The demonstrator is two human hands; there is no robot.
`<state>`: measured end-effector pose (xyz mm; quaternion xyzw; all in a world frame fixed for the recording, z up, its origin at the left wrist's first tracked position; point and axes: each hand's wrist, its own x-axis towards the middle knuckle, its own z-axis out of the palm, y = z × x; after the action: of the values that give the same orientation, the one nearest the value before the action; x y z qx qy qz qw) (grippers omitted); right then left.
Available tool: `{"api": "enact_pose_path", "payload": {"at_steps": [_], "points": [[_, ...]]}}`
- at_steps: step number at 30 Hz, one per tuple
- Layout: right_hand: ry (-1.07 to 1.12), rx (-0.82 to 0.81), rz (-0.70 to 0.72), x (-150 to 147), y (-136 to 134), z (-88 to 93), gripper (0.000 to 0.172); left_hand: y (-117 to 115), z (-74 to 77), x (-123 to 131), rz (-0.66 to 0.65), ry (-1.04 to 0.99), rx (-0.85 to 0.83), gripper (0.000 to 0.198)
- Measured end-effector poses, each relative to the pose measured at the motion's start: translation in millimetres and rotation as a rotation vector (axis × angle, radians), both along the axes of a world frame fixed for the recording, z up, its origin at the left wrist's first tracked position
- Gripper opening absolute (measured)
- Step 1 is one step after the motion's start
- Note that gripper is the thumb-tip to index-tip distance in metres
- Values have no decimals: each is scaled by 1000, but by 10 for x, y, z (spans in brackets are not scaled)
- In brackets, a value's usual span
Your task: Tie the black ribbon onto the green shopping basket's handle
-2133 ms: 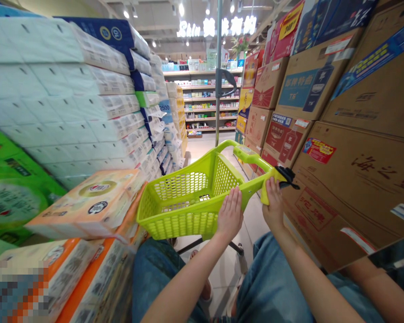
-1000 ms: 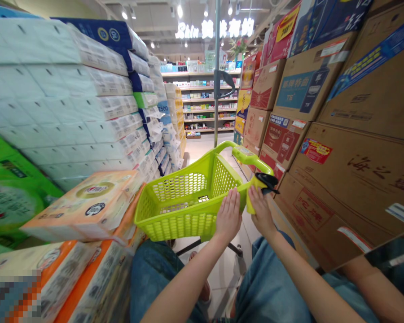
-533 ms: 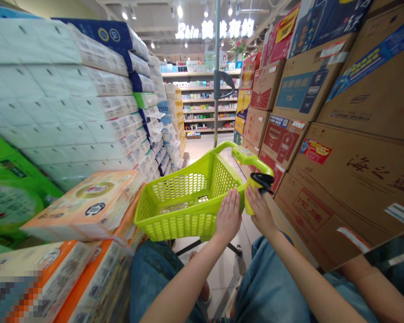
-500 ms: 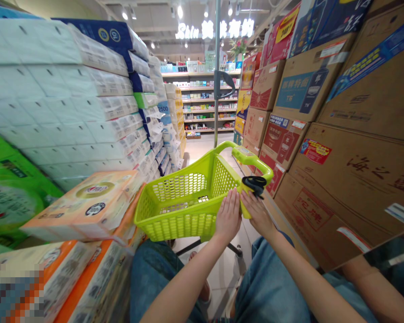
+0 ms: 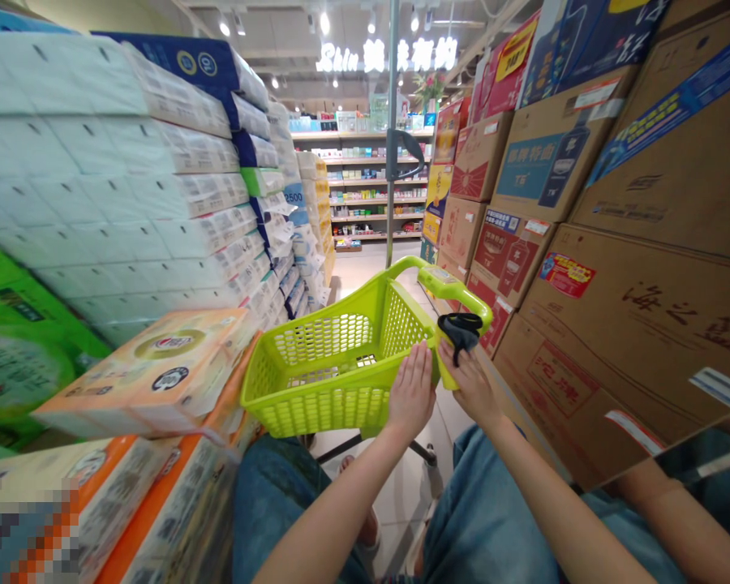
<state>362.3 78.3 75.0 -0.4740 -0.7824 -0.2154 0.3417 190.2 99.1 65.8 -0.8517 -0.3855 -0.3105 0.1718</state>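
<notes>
A lime-green plastic shopping basket (image 5: 316, 381) on a wheeled frame stands in the aisle in front of my knees. My left hand (image 5: 411, 391) lies flat on its near rim with the fingers stretched out and holds nothing. My right hand (image 5: 470, 388) is closed on the lower end of the basket's green handle (image 5: 456, 290), just below a black piece (image 5: 459, 328) fixed to that handle. The two hands are nearly touching. Inside the basket I see only its mesh bottom.
Stacked packs of tissue paper (image 5: 127, 186) and orange boxes (image 5: 152, 369) wall the left side. Brown cartons (image 5: 638, 324) are piled along the right. A metal pole (image 5: 392, 130) rises behind the basket. The tiled aisle (image 5: 371, 255) leads to far shelves.
My right hand has swung the handle's lower end with the black piece leftward, from beside the cartons to the basket's corner. My left hand has stayed on the rim.
</notes>
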Motion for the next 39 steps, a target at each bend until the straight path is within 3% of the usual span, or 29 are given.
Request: {"api": "enact_pose_path", "payload": {"at_steps": [2,5,9,12,17,22,32,39], "points": [[64,55,-46,137,32,131,91,-2,4,-1,6,3,-4,72],[148,85,-75,380,139,493,83,-5,13,13,8,-11,-7,74],[112,-54,-10,563,299,988,60,-7,63,31,-1,-39,-10,74],[48,-149,-27,551,366,1170,47,22,162,2,-33,-60,-18,69],[67,-106,-66,402,301,1151,35,162,345,-166,-96,-218,-87,55],[103,-41,-135,209,37,1092,23,212,320,-348,-96,-259,-102,32],[129,-30,-200,-409,-687,1165,32,206,168,-691,-145,-335,-91,46],[112,-59,-125,-743,-750,1217,29,495,243,-869,-146,-474,-193,50]]}}
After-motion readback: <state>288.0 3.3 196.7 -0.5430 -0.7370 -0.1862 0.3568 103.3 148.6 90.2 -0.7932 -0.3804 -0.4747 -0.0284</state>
